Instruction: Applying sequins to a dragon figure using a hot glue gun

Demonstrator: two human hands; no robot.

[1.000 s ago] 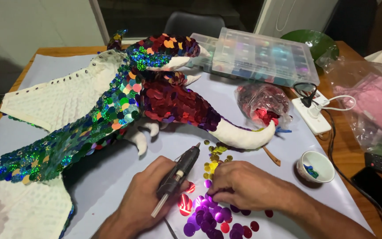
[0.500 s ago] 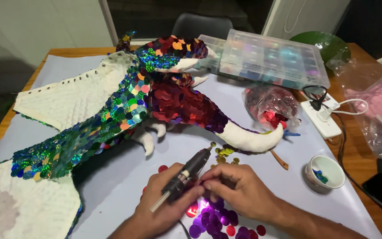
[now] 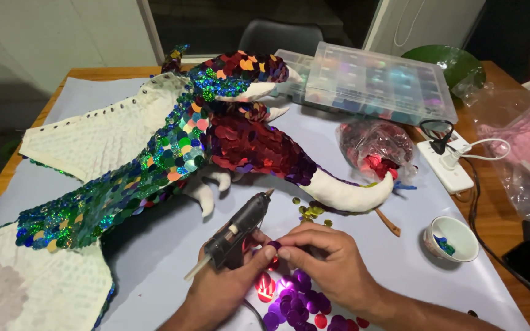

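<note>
A sequinned dragon [image 3: 173, 147] sprawls across the worktop [image 3: 363, 214], filling the left and centre. Low centre, the left hand [image 3: 225, 285] has its grip closed round a glue gun [image 3: 235, 230], nozzle angled up-right, while the right hand [image 3: 326, 260] pinches a purple sequin [image 3: 275, 245] beside it, likely for gluing.
</note>
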